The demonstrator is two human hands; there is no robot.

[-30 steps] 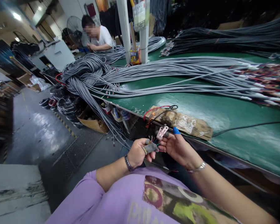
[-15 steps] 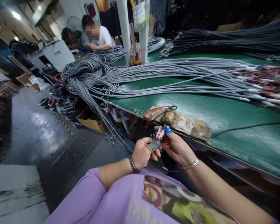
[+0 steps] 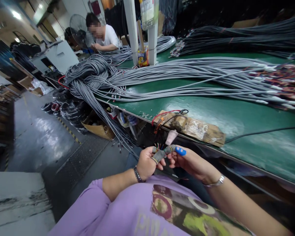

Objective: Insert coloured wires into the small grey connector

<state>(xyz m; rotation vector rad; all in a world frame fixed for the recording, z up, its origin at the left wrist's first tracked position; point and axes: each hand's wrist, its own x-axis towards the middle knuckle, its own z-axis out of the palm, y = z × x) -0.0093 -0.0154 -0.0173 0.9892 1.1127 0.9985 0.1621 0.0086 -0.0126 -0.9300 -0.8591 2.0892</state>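
My left hand (image 3: 148,161) is closed around several thin coloured wires (image 3: 158,147), whose ends fan out above its grey-covered fingertips. Meeting it from the right, my right hand (image 3: 186,159) pinches at the same wires, with a grey cover and a blue wrap on one digit. A pale pink piece (image 3: 171,137) sticks up just behind the right fingertips; whether it is a finger cover or something held, I cannot tell. The lower part of the wires is hidden by my fingers. Both hands are in front of the table edge, over my lap.
A worn wooden block (image 3: 195,127) with red and black leads lies at the edge of the green table (image 3: 211,109). Long grey cables (image 3: 186,73) stretch across it, some hanging off the left side. Black cables (image 3: 236,39) lie behind. A person (image 3: 108,37) sits at the far end.
My right hand has shifted slightly right, and its blue-wrapped digit has come down toward the wires. The pink piece now points upward, above the fingers. My left hand keeps its grip.
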